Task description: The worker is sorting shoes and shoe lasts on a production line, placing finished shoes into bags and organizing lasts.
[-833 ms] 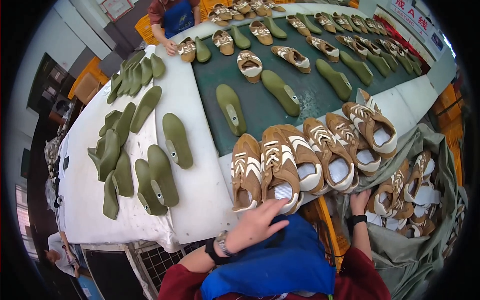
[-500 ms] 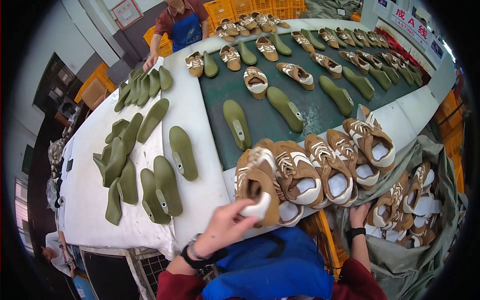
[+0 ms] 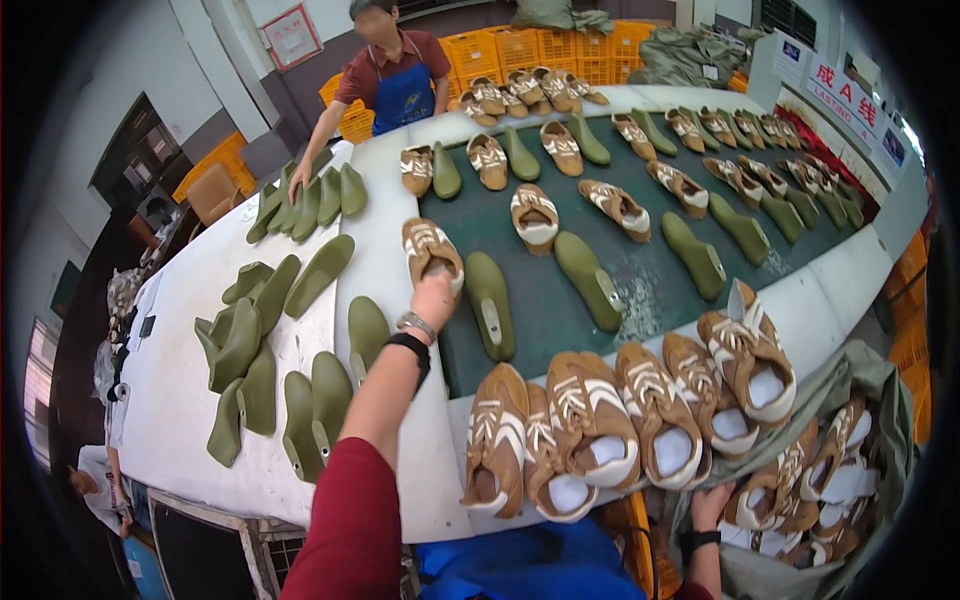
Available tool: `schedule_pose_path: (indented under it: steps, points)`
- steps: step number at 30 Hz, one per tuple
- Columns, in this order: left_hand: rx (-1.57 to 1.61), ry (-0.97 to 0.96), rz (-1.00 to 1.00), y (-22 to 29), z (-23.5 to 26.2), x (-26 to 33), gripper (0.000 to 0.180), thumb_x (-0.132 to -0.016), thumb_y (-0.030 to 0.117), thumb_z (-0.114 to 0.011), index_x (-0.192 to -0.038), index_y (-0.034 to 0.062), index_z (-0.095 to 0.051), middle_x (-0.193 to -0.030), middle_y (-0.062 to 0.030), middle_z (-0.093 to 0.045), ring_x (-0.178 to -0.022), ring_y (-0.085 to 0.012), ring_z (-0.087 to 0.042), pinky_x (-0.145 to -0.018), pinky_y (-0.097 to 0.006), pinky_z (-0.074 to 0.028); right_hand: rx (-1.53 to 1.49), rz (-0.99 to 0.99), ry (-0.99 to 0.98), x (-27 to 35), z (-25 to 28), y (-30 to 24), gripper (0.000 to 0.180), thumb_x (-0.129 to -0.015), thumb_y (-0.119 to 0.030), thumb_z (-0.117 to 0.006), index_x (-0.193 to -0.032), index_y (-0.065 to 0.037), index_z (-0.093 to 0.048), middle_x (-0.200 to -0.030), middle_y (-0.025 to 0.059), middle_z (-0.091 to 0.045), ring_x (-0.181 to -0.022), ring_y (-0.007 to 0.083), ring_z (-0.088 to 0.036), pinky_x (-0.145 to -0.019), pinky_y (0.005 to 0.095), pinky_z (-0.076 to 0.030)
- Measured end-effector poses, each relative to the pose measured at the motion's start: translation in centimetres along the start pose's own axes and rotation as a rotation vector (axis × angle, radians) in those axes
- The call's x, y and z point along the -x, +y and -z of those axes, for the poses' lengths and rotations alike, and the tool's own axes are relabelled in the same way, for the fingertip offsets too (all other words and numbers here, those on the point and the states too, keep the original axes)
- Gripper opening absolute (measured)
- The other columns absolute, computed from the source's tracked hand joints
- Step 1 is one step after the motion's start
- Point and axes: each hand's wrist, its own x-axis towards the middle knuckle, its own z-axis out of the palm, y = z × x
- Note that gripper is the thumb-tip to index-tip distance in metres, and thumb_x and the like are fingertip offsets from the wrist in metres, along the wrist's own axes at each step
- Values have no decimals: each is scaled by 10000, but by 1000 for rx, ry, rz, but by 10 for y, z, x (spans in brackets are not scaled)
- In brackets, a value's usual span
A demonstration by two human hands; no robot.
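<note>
My left hand [image 3: 435,298] reaches far forward, closed on the heel end of a brown sneaker upper [image 3: 428,246] with white stripes. The upper is over the left edge of the green belt [image 3: 450,345], beside an olive shoe last [image 3: 489,305]. Along the near edge stands a row of similar brown uppers [image 3: 592,425], laces up and heels toward me. Low at the right, my right hand [image 3: 708,507] is at the rim of a grey-green sack [image 3: 850,375] holding more uppers [image 3: 800,490]. Its fingers are curled and partly hidden.
Several loose olive lasts [image 3: 235,345] lie on the white table [image 3: 170,430] at left. Across it a co-worker [image 3: 400,85] in a blue apron reaches toward upright lasts [image 3: 330,195]. Paired lasts and uppers [image 3: 615,210] fill the belt. Yellow crates [image 3: 515,50] are stacked behind.
My left hand has carried the sneaker upper from the near row forward and left to the belt's edge. My right hand stays at the sack. The co-worker's hand has moved onto the upright lasts.
</note>
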Motion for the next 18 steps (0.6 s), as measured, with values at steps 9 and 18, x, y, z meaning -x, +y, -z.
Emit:
schedule_pose_path:
  steps: [9,18]
  points:
    - [278,119,98,-8,-49,14,540,-701,43,-598,-1215,50,-433,-1273,-259,-348,-983,-451,-526,-817,-467,-476,-45,-58,-58,-3,16,-8,584,-641,-1,-559,-1197,99,-413,-1254,299,-387,-1195,450,-323,-1065,430,-194]
    - [275,-79,39,-27,128,136,409,-777,206,-624,-1132,17,-549,-1026,-193,-619,-956,-341,-588,-842,-376,-471,252,273,-425,-11,72,-52,324,-748,-147,-630,-951,97,-568,-1007,285,-559,-995,441,-483,-883,470,-377]
